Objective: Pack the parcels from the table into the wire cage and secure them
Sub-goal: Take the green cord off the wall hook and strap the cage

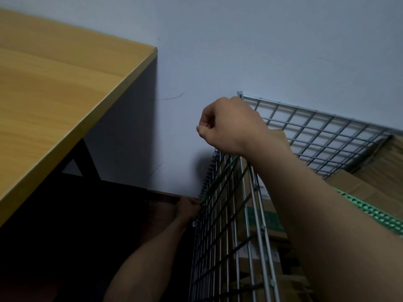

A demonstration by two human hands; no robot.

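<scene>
- Green strap (219,179) runs slanting down the side of the cage (209,236); the left hand (188,207) grips its lower end.
- Right hand (229,125) is clenched at the cage's top corner; whether it grasps the strap cannot be told.
- One cage, of silver wire mesh, stands against the wall (261,51), right of one wooden table (54,94).
- Parcels (370,171), at least three brown cardboard boxes, sit stacked inside the cage.
- One perforated green band (370,211) crosses their top.

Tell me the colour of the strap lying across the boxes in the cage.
The strap is green; head view shows it.
</scene>
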